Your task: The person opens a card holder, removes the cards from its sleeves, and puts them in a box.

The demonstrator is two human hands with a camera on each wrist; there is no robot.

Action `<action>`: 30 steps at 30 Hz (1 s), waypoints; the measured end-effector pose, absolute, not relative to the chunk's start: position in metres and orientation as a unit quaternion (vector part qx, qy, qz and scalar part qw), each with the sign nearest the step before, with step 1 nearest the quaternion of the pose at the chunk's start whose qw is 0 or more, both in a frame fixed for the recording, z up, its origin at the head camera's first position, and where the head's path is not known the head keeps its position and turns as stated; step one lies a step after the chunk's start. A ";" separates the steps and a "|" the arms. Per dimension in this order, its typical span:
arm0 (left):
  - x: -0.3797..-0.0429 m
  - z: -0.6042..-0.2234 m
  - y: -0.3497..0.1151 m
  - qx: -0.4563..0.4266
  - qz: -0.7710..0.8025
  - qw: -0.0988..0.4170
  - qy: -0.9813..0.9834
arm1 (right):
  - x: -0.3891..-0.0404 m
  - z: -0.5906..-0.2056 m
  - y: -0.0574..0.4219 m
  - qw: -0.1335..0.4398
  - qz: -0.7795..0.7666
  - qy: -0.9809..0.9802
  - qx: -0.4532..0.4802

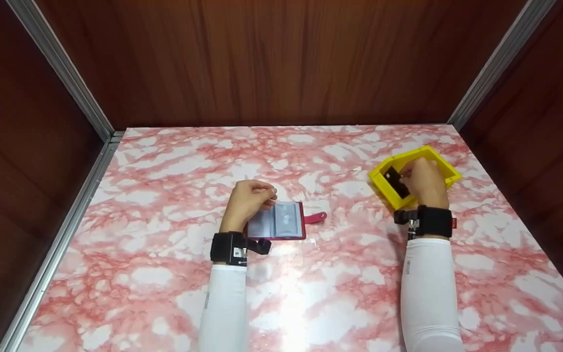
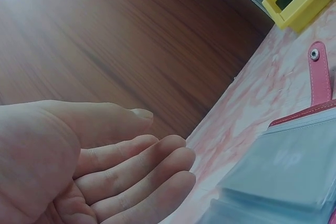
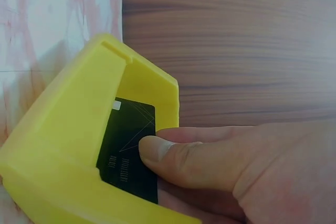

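Observation:
A card holder [image 1: 289,220] with a red cover and clear plastic sleeves lies spread on the table, its snap strap [image 2: 319,74] pointing right. Over its left side hovers my left hand [image 1: 252,198], thumb apart from the loosely bent fingers and nothing between them. My right hand [image 1: 424,181] reaches into a yellow bin [image 3: 79,108] and pinches a black card [image 3: 128,153] by its edge, thumb on the printed face and fingers behind. Thin lines, small print and a pale chip-like patch mark that face. The card's lower end is hidden by the bin wall.
The table [image 1: 340,293] has a red and white marbled top. Dark wood-grain panels [image 1: 281,63] with metal corner rails stand behind it and at both sides. The bin sits near the table's back right.

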State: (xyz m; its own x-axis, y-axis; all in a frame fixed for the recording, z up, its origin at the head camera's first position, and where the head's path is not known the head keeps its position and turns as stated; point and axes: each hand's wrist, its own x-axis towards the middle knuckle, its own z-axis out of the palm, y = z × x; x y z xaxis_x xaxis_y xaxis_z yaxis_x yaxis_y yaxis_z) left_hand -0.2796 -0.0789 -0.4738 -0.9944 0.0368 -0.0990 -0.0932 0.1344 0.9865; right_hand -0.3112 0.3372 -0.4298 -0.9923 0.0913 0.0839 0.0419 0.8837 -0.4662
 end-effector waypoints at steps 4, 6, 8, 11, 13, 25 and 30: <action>-0.280 -0.475 -0.080 -0.019 0.653 0.050 0.755 | -0.312 -0.432 0.338 0.058 0.233 -0.970 -0.037; -0.280 -0.475 -0.080 -0.020 0.653 0.050 0.755 | -0.313 -0.433 0.339 0.066 0.228 -0.971 -0.036; -0.280 -0.475 -0.080 -0.019 0.653 0.049 0.755 | -0.313 -0.433 0.340 0.072 0.220 -0.972 -0.034; -0.280 -0.474 -0.080 -0.016 0.655 0.050 0.754 | -0.314 -0.434 0.342 0.073 0.210 -0.974 -0.036; -0.280 -0.473 -0.080 -0.016 0.655 0.050 0.754 | -0.315 -0.434 0.343 0.072 0.205 -0.975 -0.037; -0.279 -0.471 -0.080 -0.019 0.658 0.051 0.751 | -0.316 -0.436 0.349 0.104 0.191 -0.975 -0.039; -0.279 -0.471 -0.081 -0.022 0.661 0.049 0.749 | -0.313 -0.426 0.347 0.105 0.192 -0.975 -0.040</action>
